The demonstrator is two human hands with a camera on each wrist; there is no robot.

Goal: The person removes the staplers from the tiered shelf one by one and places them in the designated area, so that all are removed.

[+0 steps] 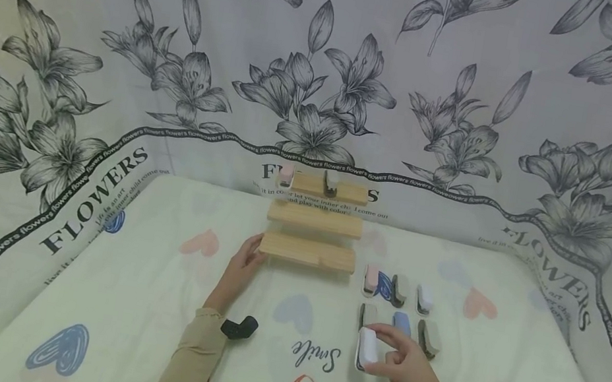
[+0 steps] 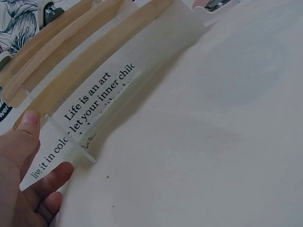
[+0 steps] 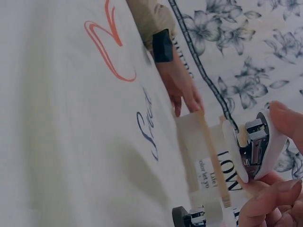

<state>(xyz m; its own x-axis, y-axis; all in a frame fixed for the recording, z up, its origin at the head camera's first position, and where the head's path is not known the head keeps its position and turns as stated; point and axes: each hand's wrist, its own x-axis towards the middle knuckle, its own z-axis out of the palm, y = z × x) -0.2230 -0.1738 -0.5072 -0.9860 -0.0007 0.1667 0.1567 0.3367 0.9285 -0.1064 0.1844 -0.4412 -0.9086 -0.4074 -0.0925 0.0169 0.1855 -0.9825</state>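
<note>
My right hand pinches a small white stapler between thumb and fingers, just above the table. In the right wrist view the stapler shows its metal inside, with its two white halves spread apart. My left hand holds the left end of a three-tier wooden display rack; the thumb presses on the front wooden step and the other fingers curl beneath at the clear side. On the top step stand a pink stapler and a grey stapler.
Right of the rack, two rows of staplers lie on the table: pink, grey and white behind; grey, blue and grey-beige in front. A flower-printed curtain hangs behind.
</note>
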